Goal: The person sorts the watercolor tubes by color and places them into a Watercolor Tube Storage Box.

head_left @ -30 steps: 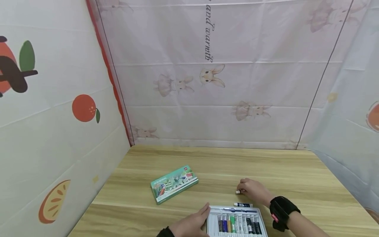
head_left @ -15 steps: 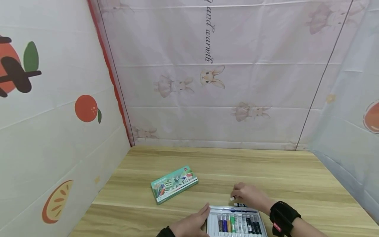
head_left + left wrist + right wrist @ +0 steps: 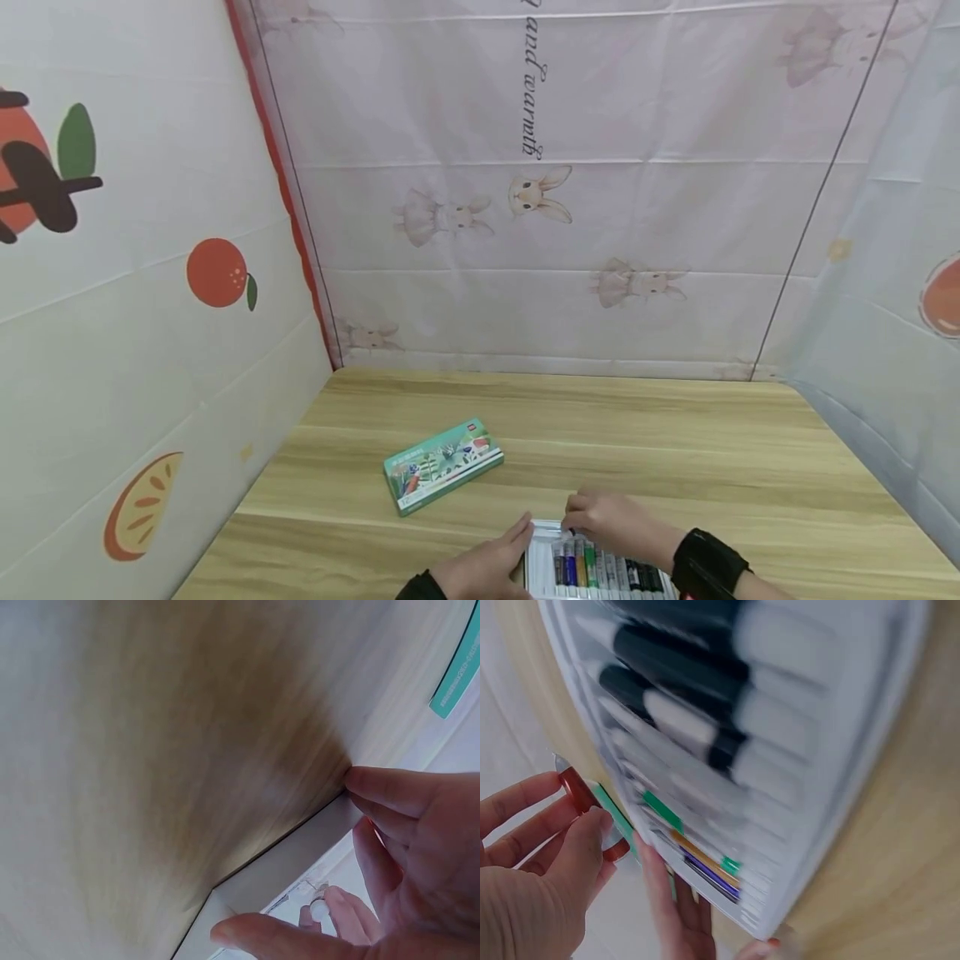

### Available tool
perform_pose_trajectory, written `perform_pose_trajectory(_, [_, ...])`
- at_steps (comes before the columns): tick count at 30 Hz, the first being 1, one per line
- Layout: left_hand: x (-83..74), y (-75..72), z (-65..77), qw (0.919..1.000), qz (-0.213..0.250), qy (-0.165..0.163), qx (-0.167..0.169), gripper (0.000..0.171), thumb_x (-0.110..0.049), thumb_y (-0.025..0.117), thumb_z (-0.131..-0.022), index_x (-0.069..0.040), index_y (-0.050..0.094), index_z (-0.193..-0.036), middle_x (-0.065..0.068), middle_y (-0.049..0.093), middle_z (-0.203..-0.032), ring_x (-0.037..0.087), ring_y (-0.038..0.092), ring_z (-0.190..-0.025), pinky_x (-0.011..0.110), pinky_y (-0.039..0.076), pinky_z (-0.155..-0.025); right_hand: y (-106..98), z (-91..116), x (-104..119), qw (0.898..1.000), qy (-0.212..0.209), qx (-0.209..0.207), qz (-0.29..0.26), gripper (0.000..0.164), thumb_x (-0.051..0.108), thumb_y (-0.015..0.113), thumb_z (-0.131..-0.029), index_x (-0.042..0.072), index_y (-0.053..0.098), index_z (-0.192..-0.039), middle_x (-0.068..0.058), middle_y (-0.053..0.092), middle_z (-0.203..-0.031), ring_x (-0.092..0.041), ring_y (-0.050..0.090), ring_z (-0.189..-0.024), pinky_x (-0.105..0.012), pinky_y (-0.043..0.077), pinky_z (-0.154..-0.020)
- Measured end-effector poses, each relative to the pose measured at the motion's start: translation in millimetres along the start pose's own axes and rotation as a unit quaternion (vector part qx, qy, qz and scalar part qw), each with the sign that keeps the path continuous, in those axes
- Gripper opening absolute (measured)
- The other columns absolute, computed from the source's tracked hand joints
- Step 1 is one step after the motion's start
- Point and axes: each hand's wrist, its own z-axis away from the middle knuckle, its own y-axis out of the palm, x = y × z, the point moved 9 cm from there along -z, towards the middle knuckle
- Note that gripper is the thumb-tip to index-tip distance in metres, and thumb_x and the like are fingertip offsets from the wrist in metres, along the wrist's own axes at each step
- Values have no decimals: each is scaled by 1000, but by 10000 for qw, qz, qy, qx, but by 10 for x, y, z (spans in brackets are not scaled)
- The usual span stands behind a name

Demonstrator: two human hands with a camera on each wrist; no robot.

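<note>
My left hand (image 3: 483, 567) holds the left side of a white plastic paint tray (image 3: 542, 567), its thumb and fingers spread along the side wall in the left wrist view. Several paint tubes (image 3: 592, 571) lie side by side in the tray: purple, ochre, green, white and black ones. Over the tray's far edge, my right hand (image 3: 618, 525) pinches one paint tube. In the right wrist view this reddish-brown paint tube (image 3: 577, 789) sits between thumb and fingers, apart from the row. Its white cap (image 3: 319, 909) shows in the left wrist view.
A green printed paint box (image 3: 442, 467) lies at an angle on the wooden table (image 3: 337, 467), left of and beyond the tray. Fabric walls (image 3: 480, 317) with rabbit and fruit prints surround the table at the back and sides.
My right hand has moved left and nearer with the paint tube, from the table beyond the tray to over its far edge. A loose tube there is now hidden. My left hand stays put.
</note>
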Motion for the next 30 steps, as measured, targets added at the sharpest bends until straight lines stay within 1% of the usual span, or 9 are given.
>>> perform_pose_trajectory(3, [14, -1, -7, 10000, -67, -70, 6, 81, -41, 58, -76, -5, 16, -135, 9, 9, -140, 11, 28, -118, 20, 32, -89, 28, -29, 94, 9999, -96, 99, 1, 22, 8, 70, -67, 18, 66, -86, 9, 55, -83, 1, 50, -77, -3, 37, -66])
perform_pose_trajectory(6, [22, 2, -12, 9999, -93, -118, 46, 81, -42, 57, -76, -6, 15, -136, 8, 9, -141, 11, 28, -118, 20, 32, -89, 59, -60, 166, 9998, -142, 139, -38, 20, 9, 69, -68, 18, 66, -86, 10, 56, -85, 2, 49, -79, -3, 38, -67])
perform_pose_trajectory(9, [22, 9, -16, 9998, -164, -90, 89, 81, -43, 56, -76, -5, 15, -136, 9, 9, -140, 10, 29, -118, 20, 33, -89, 80, -87, 225, 9993, -220, 138, -257, 19, 10, 67, -70, 18, 67, -88, 10, 56, -87, 3, 48, -81, -3, 38, -68])
perform_pose_trajectory(14, [26, 8, -14, 9999, -114, -44, 96, 81, -42, 56, -77, -5, 15, -136, 9, 9, -140, 9, 29, -117, 19, 34, -87, 124, -122, 323, 9968, -476, 168, -626, 19, 9, 64, -74, 19, 66, -90, 11, 55, -89, 5, 45, -83, -3, 37, -68])
perform_pose_trajectory(17, [12, -1, -8, 10000, -7, 18, 63, 81, -40, 57, -77, -5, 14, -136, 10, 9, -140, 9, 29, -117, 18, 33, -87, 158, -128, 369, 9955, -572, 205, -727, 17, 10, 62, -76, 20, 65, -90, 12, 54, -89, 6, 43, -82, -3, 37, -67])
perform_pose_trajectory(21, [-2, -12, -1, 10000, -6, 65, 14, 80, -39, 57, -77, -4, 15, -135, 11, 9, -140, 10, 30, -116, 18, 33, -88, 177, -116, 422, 9941, -732, 228, -764, 14, 14, 61, -78, 21, 66, -89, 12, 54, -89, 6, 44, -82, -4, 37, -68])
perform_pose_trajectory(24, [-6, -16, 5, 10000, -2, 60, -4, 80, -39, 58, -77, -3, 15, -135, 12, 9, -140, 11, 30, -117, 18, 32, -88, 184, -101, 417, 9916, -693, 299, -1052, 13, 15, 60, -79, 21, 66, -89, 10, 54, -91, 4, 45, -85, -4, 37, -70])
perform_pose_trajectory(27, [-10, -21, 8, 10000, -1, 73, -24, 80, -38, 58, -77, -3, 15, -135, 12, 10, -140, 12, 30, -117, 19, 32, -88, 203, -92, 379, 9868, -512, 423, -1476, 13, 17, 58, -81, 20, 67, -90, 9, 54, -93, 3, 45, -86, -5, 36, -72])
perform_pose_trajectory(30, [-13, -22, 10, 9999, -42, 78, -58, 80, -38, 58, -77, -3, 16, -135, 12, 10, -140, 12, 30, -117, 19, 33, -88, 246, -90, 350, 9830, -363, 569, -1708, 14, 20, 55, -83, 19, 67, -92, 10, 54, -95, 4, 45, -87, -6, 36, -73])
